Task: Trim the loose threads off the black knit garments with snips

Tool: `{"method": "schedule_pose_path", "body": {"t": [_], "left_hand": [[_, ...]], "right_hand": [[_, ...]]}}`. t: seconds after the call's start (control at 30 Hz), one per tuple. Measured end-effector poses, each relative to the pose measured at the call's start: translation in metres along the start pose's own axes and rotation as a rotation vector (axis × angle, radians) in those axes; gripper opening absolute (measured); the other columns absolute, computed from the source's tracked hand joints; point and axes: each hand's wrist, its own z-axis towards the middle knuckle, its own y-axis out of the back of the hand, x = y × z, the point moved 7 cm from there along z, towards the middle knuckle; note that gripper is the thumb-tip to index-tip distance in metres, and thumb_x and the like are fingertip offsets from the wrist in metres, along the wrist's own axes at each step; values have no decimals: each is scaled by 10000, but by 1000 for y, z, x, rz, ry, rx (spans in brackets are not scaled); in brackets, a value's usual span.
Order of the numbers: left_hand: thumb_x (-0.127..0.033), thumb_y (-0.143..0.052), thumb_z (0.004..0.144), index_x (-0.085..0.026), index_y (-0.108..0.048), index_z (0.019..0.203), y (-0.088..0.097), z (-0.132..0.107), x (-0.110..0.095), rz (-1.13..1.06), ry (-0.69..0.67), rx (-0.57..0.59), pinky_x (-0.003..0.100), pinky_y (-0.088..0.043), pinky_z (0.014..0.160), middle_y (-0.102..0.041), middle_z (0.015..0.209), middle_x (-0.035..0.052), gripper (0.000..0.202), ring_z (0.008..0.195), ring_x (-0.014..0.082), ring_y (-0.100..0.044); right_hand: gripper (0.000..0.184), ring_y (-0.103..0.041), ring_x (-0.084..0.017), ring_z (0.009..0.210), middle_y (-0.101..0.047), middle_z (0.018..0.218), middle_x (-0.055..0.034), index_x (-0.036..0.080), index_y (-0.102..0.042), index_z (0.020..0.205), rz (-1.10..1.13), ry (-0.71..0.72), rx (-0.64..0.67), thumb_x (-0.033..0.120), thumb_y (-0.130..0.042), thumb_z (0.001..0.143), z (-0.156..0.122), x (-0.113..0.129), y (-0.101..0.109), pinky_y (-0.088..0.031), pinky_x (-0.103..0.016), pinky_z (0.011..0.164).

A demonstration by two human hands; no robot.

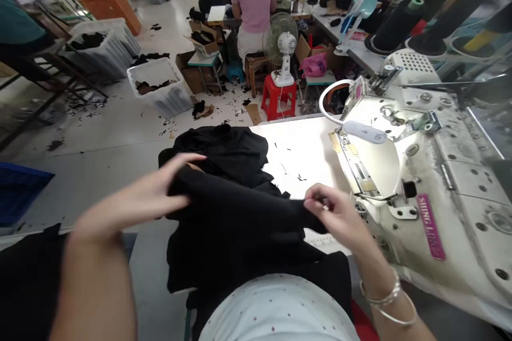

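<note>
A piece of black fabric (240, 218) is stretched between my two hands above my lap and the near edge of the white sewing table (304, 149). My left hand (140, 197) grips its left end, thumb on top and fingers curled under the cloth. My right hand (334, 213) pinches the right corner of the same piece, close to the needle area of the cream sewing machine (432, 186). A heap of more black fabric (224, 149) lies on the table just beyond my hands.
A lamp head (364, 131) on a white gooseneck hangs over the machine bed. On the floor behind stand white bins (160, 88) of scraps, an orange crate (110, 5), a red stool (279, 98) with a fan, and a blue crate (18, 189). A person in pink (254, 0) works farther back.
</note>
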Motion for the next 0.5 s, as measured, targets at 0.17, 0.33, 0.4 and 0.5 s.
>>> {"method": "schedule_pose_path", "body": {"t": [0.17, 0.33, 0.4, 0.5], "left_hand": [[-389, -663, 678, -285, -301, 1347, -95, 7, -42, -168, -168, 469, 434, -129, 1113, -366, 1406, 23, 767, 1325, 275, -250], [-331, -567, 766, -180, -634, 847, -141, 23, -67, -398, -222, 530, 246, -417, 788, -637, 841, -7, 184, 830, 154, -572], [-328, -531, 791, -160, -636, 781, -145, 25, -67, -482, -189, 503, 209, -399, 658, -612, 742, -15, 198, 705, 120, -542], [-292, -561, 771, -151, -655, 773, -147, 24, -65, -618, -134, 447, 197, -391, 664, -620, 736, -14, 169, 709, 111, -539]], "right_hand": [[95, -396, -96, 558, -461, 595, 16, 164, -502, 654, 172, -203, 164, 124, -460, 729, -7, -41, -61, -329, -225, 521], [155, -350, -88, 524, -428, 571, 22, 151, -535, 664, 237, -282, 44, 283, -539, 746, -10, -58, -58, -280, -228, 490], [233, -296, -73, 472, -415, 553, 27, 147, -541, 681, 287, -307, 7, 368, -555, 751, -10, -65, -53, -229, -226, 446], [345, -260, -62, 427, -466, 581, 19, 148, -534, 799, 391, -317, -48, 492, -522, 777, -13, -72, -50, -198, -225, 412]]}}
